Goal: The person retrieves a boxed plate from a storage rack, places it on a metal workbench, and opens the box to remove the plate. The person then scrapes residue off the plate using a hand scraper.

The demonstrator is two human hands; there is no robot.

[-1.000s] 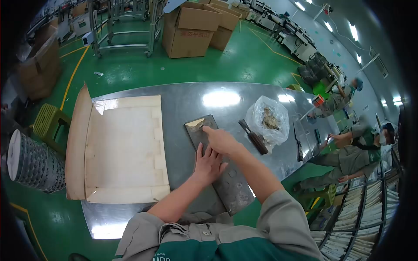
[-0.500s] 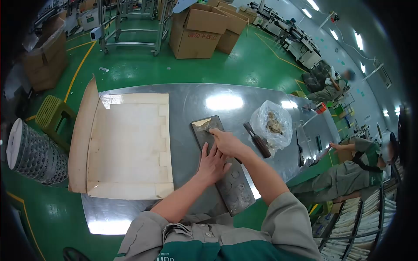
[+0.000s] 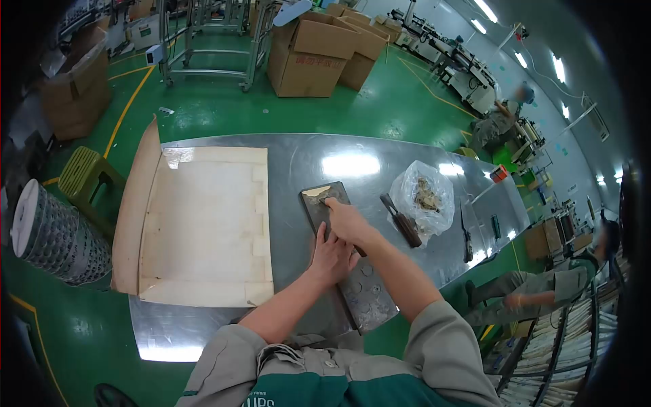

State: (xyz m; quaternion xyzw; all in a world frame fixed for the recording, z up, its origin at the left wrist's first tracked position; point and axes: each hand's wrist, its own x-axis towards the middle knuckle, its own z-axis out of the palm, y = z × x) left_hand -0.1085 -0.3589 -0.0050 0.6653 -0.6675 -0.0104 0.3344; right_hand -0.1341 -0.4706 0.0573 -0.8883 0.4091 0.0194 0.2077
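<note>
A long dark slab (image 3: 369, 298) lies slantwise on the metal table, with a pale beige piece (image 3: 316, 193) at its far end. Over the slab, my right hand (image 3: 349, 222) is closed round a dark-handled tool (image 3: 360, 251), whose handle end pokes out below the palm. The fist hides most of the tool, so its exact kind does not show. My left hand (image 3: 330, 260) lies just below, fingers stretched forward against the right hand and over the slab. To the right are a wooden-handled tool (image 3: 407, 229) and a clear plastic bag (image 3: 441, 200) holding brown scraps.
An open shallow cardboard box (image 3: 261, 224) covers the table's left part. A knife (image 3: 468, 244), a small green tool (image 3: 496, 226) and an orange-red item (image 3: 499, 173) lie at the right. A green stool (image 3: 85, 166) stands at left. Two people (image 3: 569, 271) are on the right.
My hands stay in nearly the same place on the slab, with only a slight shift. The view has moved a little. The nearer person at right has drawn back an arm from the table.
</note>
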